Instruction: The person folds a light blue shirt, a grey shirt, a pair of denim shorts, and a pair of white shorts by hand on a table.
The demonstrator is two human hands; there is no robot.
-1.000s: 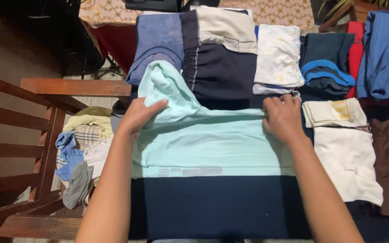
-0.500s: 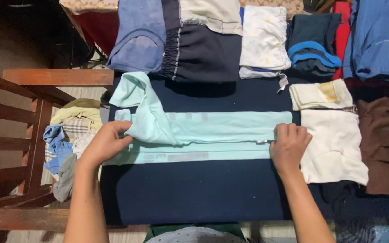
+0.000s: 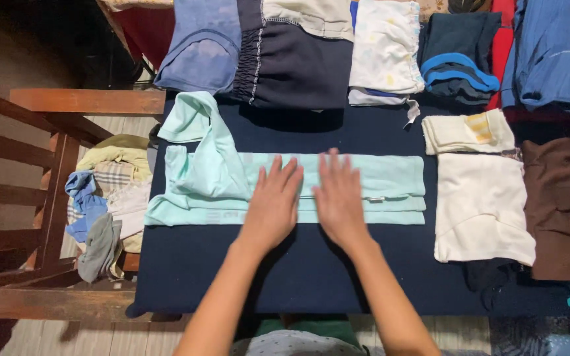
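A: Report the position of the mint-green garment (image 3: 364, 188).

B: It lies folded into a long narrow band across the middle of the dark blue surface (image 3: 298, 277). One sleeve or collar portion sticks out toward 10 o'clock, not tucked in.

A: State of the hands?

B: The left hand (image 3: 275, 198) and right hand (image 3: 338, 194) both rest flat on the band, fingers spread, palms down, side by side near its centre. Neither grasps anything. In my judgement, flat palms serve to press the folded layers so they hold.

A: Surroundings?

B: At 12 o'clock, a row of folded items: a faded blue garment (image 3: 202, 46), dark shorts with white stitching (image 3: 295, 62), a white printed piece (image 3: 387, 49) and a navy piece with blue trim (image 3: 460, 59). At 3 o'clock, a folded cream cloth (image 3: 466, 132) sits just above a white folded garment (image 3: 483, 207), with a brown garment (image 3: 562, 204) beyond. At 9 o'clock, a wooden chair (image 3: 54, 151) holds a loose heap of unfolded clothes (image 3: 110, 204), kept apart from the folded stacks.
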